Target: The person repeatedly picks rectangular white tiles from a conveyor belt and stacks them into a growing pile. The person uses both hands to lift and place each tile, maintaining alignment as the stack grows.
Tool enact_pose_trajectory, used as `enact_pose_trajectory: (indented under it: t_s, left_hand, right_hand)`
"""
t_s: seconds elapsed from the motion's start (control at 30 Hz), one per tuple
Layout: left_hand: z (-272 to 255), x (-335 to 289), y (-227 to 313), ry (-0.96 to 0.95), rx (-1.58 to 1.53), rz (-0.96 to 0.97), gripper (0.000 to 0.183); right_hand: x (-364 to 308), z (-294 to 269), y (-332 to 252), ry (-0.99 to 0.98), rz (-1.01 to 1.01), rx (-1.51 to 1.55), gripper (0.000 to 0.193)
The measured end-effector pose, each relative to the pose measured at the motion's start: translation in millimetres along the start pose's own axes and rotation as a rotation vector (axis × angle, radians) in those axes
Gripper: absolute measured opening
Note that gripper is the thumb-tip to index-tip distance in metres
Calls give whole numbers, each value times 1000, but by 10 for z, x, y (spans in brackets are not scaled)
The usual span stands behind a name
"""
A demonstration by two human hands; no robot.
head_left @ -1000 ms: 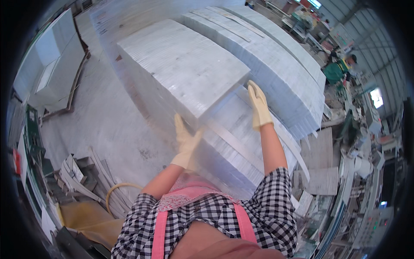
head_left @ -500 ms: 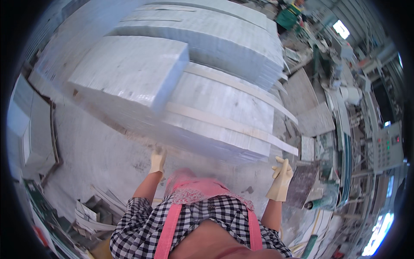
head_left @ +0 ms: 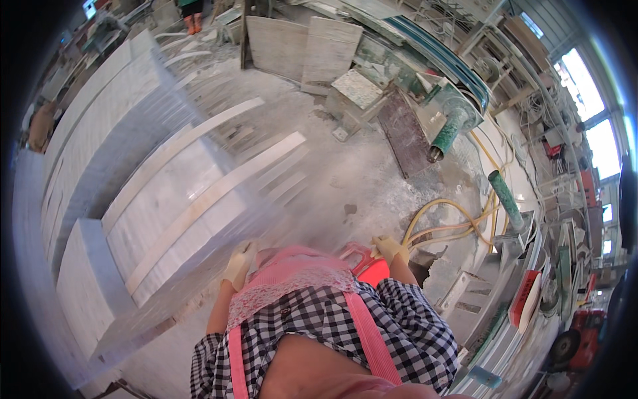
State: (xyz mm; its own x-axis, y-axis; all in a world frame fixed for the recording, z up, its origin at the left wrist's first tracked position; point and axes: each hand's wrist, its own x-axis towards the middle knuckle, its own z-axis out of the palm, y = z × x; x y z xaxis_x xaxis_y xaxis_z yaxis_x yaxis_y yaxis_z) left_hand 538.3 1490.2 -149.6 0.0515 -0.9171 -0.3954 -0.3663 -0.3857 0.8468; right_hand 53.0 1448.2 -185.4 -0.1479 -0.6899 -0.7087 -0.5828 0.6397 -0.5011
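Note:
My left hand (head_left: 238,265), in a cream rubber glove, hangs beside my pink apron (head_left: 296,269), near the corner of a stack of white stone slabs (head_left: 179,189). Its fingers are smeared by motion, and nothing shows in them. On the other side, my right hand (head_left: 390,248) wears the same kind of glove, with its fingers loosely bent and slightly apart. Just below it is a red plastic object (head_left: 372,269), mostly hidden by my body; whether the hand touches it I cannot tell. Pale flat strips (head_left: 216,176) lie across the slabs and stick out past their edge.
A higher slab stack (head_left: 106,126) stands beyond at the left. Boards (head_left: 332,50) lean at the back. A green cylinder (head_left: 448,133) and a dark reddish slab (head_left: 405,133) stand ahead right, near a yellow hose (head_left: 438,206) on the dusty floor. A person's orange boots (head_left: 193,23) show far off.
My view has turned right, so the slab stacks now sit at the left. Both hands have come closer to my body. The red object and the hose have come into view.

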Motion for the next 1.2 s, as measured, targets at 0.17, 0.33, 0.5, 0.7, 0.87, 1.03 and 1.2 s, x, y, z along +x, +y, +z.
enact_pose_trajectory:
  t_s: [0.17,0.33,0.5,0.7,0.87,1.03,1.2]
  left_hand:
    - [915,792,1079,-216,-254,38,31]
    - [1446,1261,1871,-348,-91,163,40]
    - [1968,1919,2298,-272,-174,190,37]
    - [2278,2829,2472,-70,-671,129,35]
    - [2362,3787,2879,74,-752,72,43]
    - [2330,4301,3169,170,-778,50,43]
    - [2034,4432,3438,179,-829,93,46]
  right_hand:
    - [-152,-548,165,216,-178,67,42]
    - [-346,-779,276,255,-163,571,42]
    - [-432,-945,317,471,-148,683,42]
    - [-313,-1355,-202,519,-107,882,46]
    - [542,-2173,-759,497,-117,760,39]
    - [1785,-2970,-1022,480,-228,356,35]
    - [2295,-3360,-1518,376,-338,594,36]
